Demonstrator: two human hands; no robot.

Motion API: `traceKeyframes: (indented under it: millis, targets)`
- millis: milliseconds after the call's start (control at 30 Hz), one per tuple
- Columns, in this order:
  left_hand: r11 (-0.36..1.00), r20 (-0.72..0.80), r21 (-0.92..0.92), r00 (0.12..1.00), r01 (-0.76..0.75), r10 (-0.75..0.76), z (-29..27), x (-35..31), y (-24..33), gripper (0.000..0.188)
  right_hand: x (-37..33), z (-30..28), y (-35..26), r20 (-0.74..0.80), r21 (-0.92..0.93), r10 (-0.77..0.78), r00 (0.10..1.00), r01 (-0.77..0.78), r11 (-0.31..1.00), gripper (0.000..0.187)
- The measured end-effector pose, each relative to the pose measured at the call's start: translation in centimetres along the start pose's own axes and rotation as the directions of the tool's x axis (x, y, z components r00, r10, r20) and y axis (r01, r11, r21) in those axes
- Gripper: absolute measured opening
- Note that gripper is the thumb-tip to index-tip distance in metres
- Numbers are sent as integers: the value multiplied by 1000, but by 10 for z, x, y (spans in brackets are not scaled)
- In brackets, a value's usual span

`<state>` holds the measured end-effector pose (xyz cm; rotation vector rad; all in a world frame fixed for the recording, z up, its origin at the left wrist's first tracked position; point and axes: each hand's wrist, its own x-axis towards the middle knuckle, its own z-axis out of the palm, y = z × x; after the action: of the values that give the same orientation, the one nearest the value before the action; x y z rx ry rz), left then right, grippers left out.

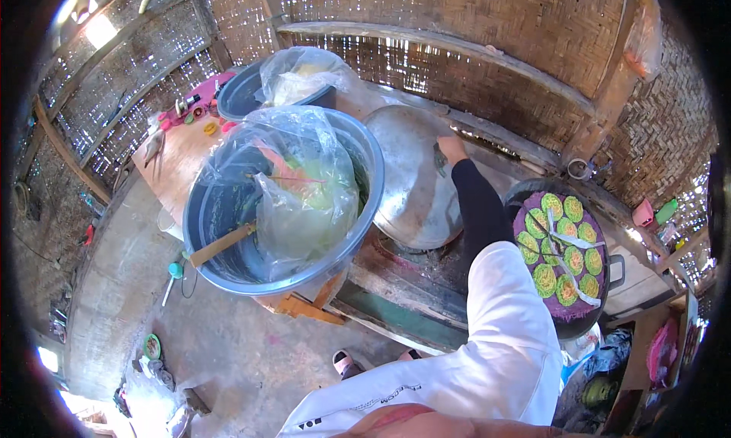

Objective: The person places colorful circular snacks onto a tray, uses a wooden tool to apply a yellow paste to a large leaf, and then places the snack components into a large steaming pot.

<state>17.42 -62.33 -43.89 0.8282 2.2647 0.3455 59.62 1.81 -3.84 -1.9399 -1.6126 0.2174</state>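
My right hand (451,150), at the end of a black undersleeve and a white sleeve, reaches forward to a large round metal pot lid (411,183). Its fingers are closed around the small dark handle (440,162) of the lid. My left hand is not in view. To the right of my forearm, a dark round pan (588,328) holds several green, rosette-shaped cakes (565,289) on purple cloth (562,310). White strips lie across some of them.
Left of the lid stands a big blue-grey tub (373,145) with a clear plastic bag (304,202) and a flat wooden stick (221,245). A second tub (236,95) is behind it. Small colourful lids (209,128) lie on a wooden board (171,168). Woven walls (457,12) surround everything.
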Motion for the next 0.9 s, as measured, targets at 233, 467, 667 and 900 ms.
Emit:
traceKeyframes:
  millis: [233,467,667,900]
  targets:
    - [994,77,-86,994,-73,80,34,45,-19,30,-30,-60,-23,-263,514,-4,965,143,845,41]
    - [928,9,-209,948,-308,317,45,118,-11,30,-31,-227,-63,-465,650,-1,885,342,679,56]
    - [897,236,-192,869,-398,435,61,176,23,27,-116,-389,-81,-783,-151,-353,512,395,906,33]
    - [847,382,-76,769,-527,513,68,197,89,23,-186,-461,20,-639,-555,-459,618,43,831,48]
